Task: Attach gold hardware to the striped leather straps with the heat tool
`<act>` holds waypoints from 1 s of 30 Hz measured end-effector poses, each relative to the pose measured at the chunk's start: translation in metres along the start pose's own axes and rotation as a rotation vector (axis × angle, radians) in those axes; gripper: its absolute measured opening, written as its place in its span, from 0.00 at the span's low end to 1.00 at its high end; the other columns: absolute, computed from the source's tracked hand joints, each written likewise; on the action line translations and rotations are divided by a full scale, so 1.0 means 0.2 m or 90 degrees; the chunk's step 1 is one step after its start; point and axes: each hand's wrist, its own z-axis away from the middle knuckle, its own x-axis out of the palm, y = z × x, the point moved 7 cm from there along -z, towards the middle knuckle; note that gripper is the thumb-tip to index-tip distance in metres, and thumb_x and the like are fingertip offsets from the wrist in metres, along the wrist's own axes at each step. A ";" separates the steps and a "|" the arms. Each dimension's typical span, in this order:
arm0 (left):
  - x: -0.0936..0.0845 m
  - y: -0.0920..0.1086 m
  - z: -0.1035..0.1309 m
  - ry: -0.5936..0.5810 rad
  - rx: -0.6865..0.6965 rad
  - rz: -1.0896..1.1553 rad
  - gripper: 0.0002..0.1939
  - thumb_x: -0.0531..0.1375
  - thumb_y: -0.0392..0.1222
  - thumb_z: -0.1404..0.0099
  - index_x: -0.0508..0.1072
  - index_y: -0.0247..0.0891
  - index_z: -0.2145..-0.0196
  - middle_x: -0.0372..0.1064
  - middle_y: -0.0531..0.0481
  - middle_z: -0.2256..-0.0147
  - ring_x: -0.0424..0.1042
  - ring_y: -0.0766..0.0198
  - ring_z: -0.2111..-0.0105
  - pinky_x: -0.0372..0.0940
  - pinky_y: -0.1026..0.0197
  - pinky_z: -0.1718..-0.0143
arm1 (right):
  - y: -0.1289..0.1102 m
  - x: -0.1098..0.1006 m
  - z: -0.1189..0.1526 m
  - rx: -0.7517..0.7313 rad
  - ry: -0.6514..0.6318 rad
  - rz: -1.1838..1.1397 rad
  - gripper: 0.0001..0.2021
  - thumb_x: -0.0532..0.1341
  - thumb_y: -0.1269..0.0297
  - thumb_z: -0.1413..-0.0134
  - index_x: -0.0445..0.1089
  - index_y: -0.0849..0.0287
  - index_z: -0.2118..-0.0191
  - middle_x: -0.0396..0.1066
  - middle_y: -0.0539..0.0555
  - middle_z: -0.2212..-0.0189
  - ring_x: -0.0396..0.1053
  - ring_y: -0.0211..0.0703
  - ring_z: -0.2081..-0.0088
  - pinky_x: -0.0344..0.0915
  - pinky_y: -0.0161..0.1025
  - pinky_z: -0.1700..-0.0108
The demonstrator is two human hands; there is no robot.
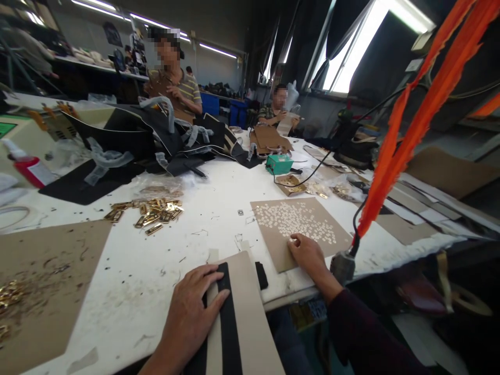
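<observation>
- I saw daylight blow out the window (363, 47) at upper right.
- Ceiling tubes (156, 23) lit the white table (219, 208) evenly, shadows soft.
- Edges bowed; corners were dim and smeared.

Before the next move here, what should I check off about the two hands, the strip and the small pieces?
1. Left hand flat on the black strip: ok.
2. Strip lying on the beige panel: ok.
3. Right hand at the near edge of the brown card, fingertips on it: ok.
4. White pieces spread on the card, within reach of that hand: ok.
5. A piece already pinched in the right hand: cannot tell.
6. Orange strap hanging close to the right arm: not ok.
</observation>
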 end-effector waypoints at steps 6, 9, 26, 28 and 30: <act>0.00 0.00 0.02 -0.004 -0.008 0.016 0.13 0.66 0.45 0.35 0.79 0.46 0.52 0.75 0.46 0.46 0.71 0.46 0.44 0.65 0.37 0.42 | 0.02 0.05 -0.04 0.002 -0.029 0.067 0.13 0.58 0.64 0.36 0.80 0.60 0.56 0.80 0.58 0.61 0.75 0.48 0.58 0.61 0.38 0.60; 0.00 0.01 0.03 -0.003 -0.017 0.015 0.13 0.66 0.44 0.35 0.79 0.46 0.53 0.74 0.45 0.45 0.70 0.46 0.44 0.64 0.37 0.42 | 0.00 0.06 -0.04 -0.022 -0.063 0.094 0.12 0.59 0.63 0.37 0.80 0.57 0.59 0.80 0.55 0.63 0.75 0.46 0.59 0.61 0.36 0.62; -0.04 0.08 0.05 -0.015 -0.075 0.088 0.15 0.72 0.39 0.41 0.79 0.44 0.55 0.75 0.48 0.46 0.69 0.50 0.43 0.60 0.44 0.41 | -0.53 0.03 0.23 -0.307 -0.249 -0.048 0.15 0.55 0.56 0.33 0.75 0.56 0.65 0.75 0.51 0.72 0.71 0.46 0.67 0.60 0.38 0.63; -0.03 0.07 0.05 -0.017 -0.076 0.087 0.15 0.72 0.40 0.40 0.79 0.45 0.55 0.75 0.48 0.46 0.69 0.50 0.43 0.60 0.44 0.41 | -0.70 0.07 0.37 -0.355 -0.319 -0.183 0.14 0.55 0.56 0.33 0.75 0.55 0.64 0.75 0.49 0.70 0.71 0.44 0.66 0.61 0.37 0.61; -0.03 0.07 0.05 -0.017 -0.074 0.086 0.15 0.71 0.40 0.40 0.79 0.44 0.54 0.75 0.49 0.46 0.69 0.51 0.43 0.60 0.45 0.41 | -0.83 0.11 0.46 -0.384 -0.352 -0.228 0.12 0.56 0.58 0.34 0.75 0.55 0.65 0.75 0.49 0.69 0.70 0.43 0.65 0.60 0.37 0.61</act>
